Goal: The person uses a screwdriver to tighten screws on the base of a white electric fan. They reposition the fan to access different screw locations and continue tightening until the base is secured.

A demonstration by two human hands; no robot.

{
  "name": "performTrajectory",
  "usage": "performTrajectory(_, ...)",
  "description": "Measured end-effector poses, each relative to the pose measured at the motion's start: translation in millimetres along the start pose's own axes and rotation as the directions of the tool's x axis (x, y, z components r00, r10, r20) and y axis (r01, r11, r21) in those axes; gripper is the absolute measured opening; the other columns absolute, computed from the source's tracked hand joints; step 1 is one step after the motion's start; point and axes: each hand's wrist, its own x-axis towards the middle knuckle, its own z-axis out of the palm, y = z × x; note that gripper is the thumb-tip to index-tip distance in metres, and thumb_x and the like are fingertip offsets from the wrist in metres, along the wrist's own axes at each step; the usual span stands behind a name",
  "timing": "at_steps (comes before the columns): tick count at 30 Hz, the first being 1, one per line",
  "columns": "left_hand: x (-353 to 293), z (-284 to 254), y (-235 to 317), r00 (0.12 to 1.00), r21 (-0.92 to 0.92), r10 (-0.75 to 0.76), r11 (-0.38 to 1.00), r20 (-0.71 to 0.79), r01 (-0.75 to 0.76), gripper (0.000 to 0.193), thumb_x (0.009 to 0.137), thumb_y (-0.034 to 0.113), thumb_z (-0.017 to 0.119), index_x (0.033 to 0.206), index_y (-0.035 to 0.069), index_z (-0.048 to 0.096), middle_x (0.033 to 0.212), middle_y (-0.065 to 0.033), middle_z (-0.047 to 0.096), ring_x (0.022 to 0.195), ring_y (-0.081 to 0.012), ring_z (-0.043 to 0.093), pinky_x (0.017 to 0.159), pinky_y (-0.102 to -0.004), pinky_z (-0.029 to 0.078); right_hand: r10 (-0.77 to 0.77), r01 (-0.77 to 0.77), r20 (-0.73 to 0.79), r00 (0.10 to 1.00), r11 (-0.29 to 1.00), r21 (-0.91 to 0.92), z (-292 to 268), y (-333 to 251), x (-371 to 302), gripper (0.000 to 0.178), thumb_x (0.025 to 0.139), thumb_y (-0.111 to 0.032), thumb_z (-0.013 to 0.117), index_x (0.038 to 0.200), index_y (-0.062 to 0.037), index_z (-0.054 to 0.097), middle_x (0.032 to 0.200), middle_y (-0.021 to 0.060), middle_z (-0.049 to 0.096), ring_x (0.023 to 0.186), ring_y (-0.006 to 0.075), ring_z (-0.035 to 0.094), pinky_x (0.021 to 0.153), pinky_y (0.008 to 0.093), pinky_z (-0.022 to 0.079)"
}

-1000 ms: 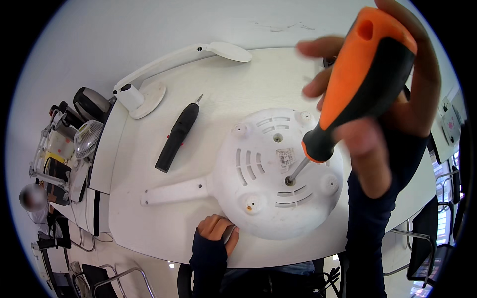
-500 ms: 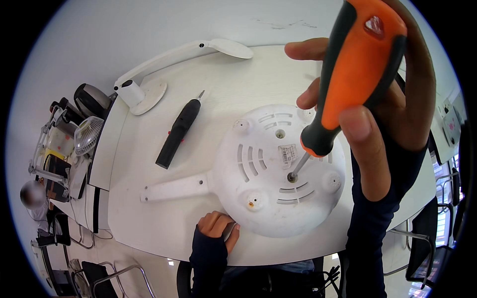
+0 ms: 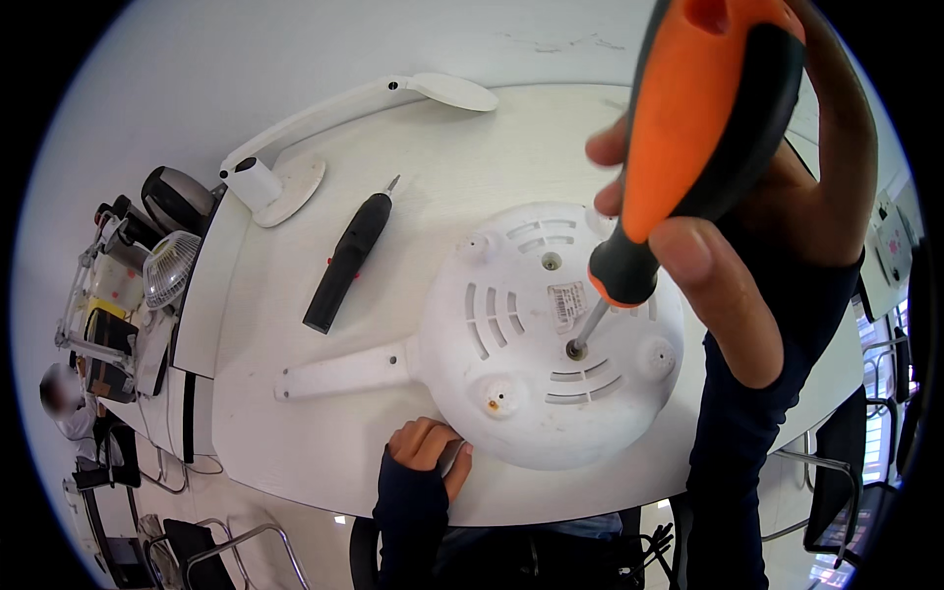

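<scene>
A white round plastic appliance (image 3: 521,393) lies upside down on the table, its vent slots, screw holes, feet and paper label facing up. Its straight handle (image 3: 349,370) points left. My right hand (image 3: 767,226) is round the orange and black grip of a screwdriver (image 3: 678,128), thumb on the near side. The screwdriver stands tilted, its metal shaft running down into a recessed hole near the middle of the appliance; the tip is hidden inside. My left hand (image 3: 421,447) rests curled by the appliance's near left rim, a small greyish edge between thumb and fingers that I cannot make out.
A black electric screwdriver (image 3: 349,261) lies left of the appliance. Behind it stands a white desk lamp (image 3: 285,187). A side table at far left holds a fan (image 3: 169,267), a kettle-like dark appliance (image 3: 179,202) and a box. A person (image 3: 69,403) sits beyond; chairs stand around.
The screwdriver's grip has rotated in my right hand, and the fingers and thumb have shifted round it. Its shaft stays in the same hole. My left hand and the appliance hold their places.
</scene>
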Motion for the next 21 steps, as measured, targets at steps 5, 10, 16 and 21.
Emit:
performTrajectory(5, -1.4, -3.7, 0.2, 1.000, 0.018, -0.018, 1.000, 0.008, 0.018, 0.013, 0.070, 0.005, 0.070, 0.078, 0.005, 0.060, 0.077, -0.0062, 0.057, 0.068, -0.0254, 0.054, 0.062, -0.0361, 0.041, -0.034, 0.033, -0.037, 0.999, 0.999, -0.030, 2.5, 3.4, -1.9, 0.080, 0.081, -0.025, 0.064, 0.141, -0.0023, 0.015, 0.097, 0.0274, 0.062, 0.076, 0.0281, 0.066, 0.068, 0.0377, 0.055)
performTrajectory(10, 0.0, -1.9, 1.6, 0.999, -0.008, -0.025, 1.000, 0.021, 0.025, 0.013, 0.070, 0.004, 0.070, 0.078, 0.005, 0.060, 0.077, -0.0063, 0.057, 0.069, -0.0252, 0.054, 0.063, -0.0362, 0.040, -0.048, 0.044, -0.061, 0.997, 0.997, -0.068, 2.1, 3.1, -3.1, 0.081, 0.081, -0.026, 0.064, 0.141, -0.0029, 0.016, 0.096, 0.0274, 0.062, 0.076, 0.0285, 0.067, 0.068, 0.0383, 0.056)
performTrajectory(16, 0.3, -3.7, 1.7, 1.000, 0.007, -0.016, 1.000, 0.014, 0.016, 0.013, 0.070, 0.004, 0.069, 0.078, 0.005, 0.060, 0.077, -0.0063, 0.057, 0.068, -0.0253, 0.053, 0.063, -0.0359, 0.040, -0.045, 0.040, -0.067, 0.997, 0.996, -0.075, 4.3, 3.5, -3.7, 0.081, 0.081, -0.028, 0.065, 0.141, -0.0036, 0.016, 0.095, 0.0273, 0.062, 0.077, 0.0290, 0.067, 0.068, 0.0390, 0.056)
performTrajectory(21, 1.1, -1.2, 0.9, 1.000, 0.000, 0.001, 1.000, 0.024, -0.001, 0.013, 0.070, 0.004, 0.069, 0.078, 0.004, 0.060, 0.077, -0.0064, 0.058, 0.067, -0.0256, 0.053, 0.061, -0.0359, 0.040, -0.045, 0.040, -0.052, 0.998, 0.994, -0.097, 1.5, 3.5, -1.9, 0.081, 0.081, -0.029, 0.065, 0.141, -0.0042, 0.017, 0.094, 0.0273, 0.063, 0.077, 0.0295, 0.067, 0.068, 0.0396, 0.056)
